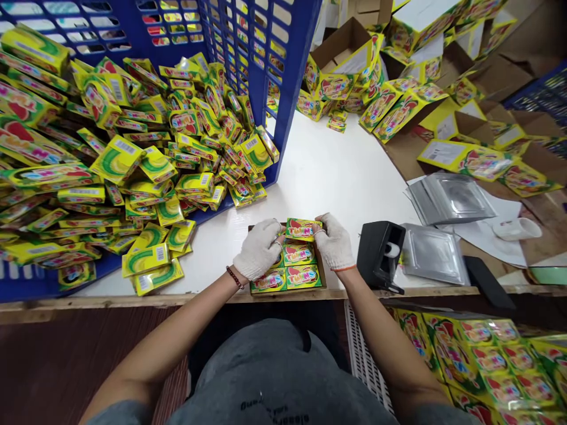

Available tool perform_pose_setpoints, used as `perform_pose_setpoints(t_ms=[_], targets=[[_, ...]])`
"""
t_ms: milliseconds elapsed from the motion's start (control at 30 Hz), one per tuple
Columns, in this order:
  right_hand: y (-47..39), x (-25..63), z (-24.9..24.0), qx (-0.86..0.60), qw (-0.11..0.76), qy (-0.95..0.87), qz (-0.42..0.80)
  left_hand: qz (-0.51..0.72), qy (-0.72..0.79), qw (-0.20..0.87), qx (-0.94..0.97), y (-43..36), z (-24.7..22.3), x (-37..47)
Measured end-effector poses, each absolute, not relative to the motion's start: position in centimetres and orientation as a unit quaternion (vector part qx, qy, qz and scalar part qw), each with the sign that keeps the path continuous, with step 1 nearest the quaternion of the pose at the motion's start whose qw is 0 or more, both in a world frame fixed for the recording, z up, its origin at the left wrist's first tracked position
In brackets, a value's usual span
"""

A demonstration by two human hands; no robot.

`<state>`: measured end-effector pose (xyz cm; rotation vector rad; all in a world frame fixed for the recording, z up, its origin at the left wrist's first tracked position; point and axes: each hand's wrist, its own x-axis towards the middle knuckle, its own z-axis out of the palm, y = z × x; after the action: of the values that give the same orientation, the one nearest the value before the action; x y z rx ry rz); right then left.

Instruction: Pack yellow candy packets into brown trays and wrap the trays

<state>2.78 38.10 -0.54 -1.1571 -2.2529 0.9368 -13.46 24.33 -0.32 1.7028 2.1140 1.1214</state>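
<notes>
An open cardboard tray (323,273) lies at the table's front edge, with rows of small yellow-green printed boxes (303,276) inside. My right hand (335,242), in a white knitted glove, pinches the right end of another small box (299,228) at the tray's far end. It looks slightly raised above the row below it. My left hand (260,249), gloved too, curls over the tray's left side, its fingertips close to that box's left end. Its palm and fingers cover part of the left column, so what they grip is hidden.
At left a blue crate (283,118) lies on its side, small boxes spilling onto the white table (345,165). Right of my hand stands a black tape dispenser (376,254), near clear plastic trays (432,254) and a black phone-like slab (489,282). Printed cartons (407,112) pile up behind.
</notes>
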Motion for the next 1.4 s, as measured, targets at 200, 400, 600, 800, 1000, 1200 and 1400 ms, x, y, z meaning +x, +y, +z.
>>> perform_pose_setpoints(t_ms=[200, 400, 600, 800, 1000, 1200, 1400], targets=[[38.5, 3.3, -1.3, -0.380, 0.186, -0.850, 0.313, 0.297, 0.691, 0.073, 0.655, 24.9, -1.6, -12.5], [38.6, 1.3, -1.8, -0.325, 0.156, -0.905, 0.226, 0.243, 0.728, 0.072, 0.637, 25.0, -1.2, -12.4], [39.3, 2.9, -3.7, -0.359, 0.242, -0.861, 0.265, 0.191, 0.651, 0.043, 0.733, 26.6, -1.5, -11.2], [37.8, 5.3, -5.5, -0.333, 0.103, -0.862, 0.369, 0.119, 0.618, 0.048, 0.776, 28.2, -3.2, -10.2], [35.8, 5.4, -5.1, -0.399, 0.001, -0.869, 0.292, 0.100, 0.643, 0.086, 0.754, 27.1, -3.6, -10.0], [36.7, 5.7, -3.7, -0.374, -0.025, -0.878, 0.298, 0.108, 0.631, 0.125, 0.758, 26.9, -3.4, -9.9], [40.6, -2.5, 0.2, -0.292, 0.088, -0.916, 0.261, 0.306, 0.680, 0.155, 0.648, 26.4, -1.2, -14.7]])
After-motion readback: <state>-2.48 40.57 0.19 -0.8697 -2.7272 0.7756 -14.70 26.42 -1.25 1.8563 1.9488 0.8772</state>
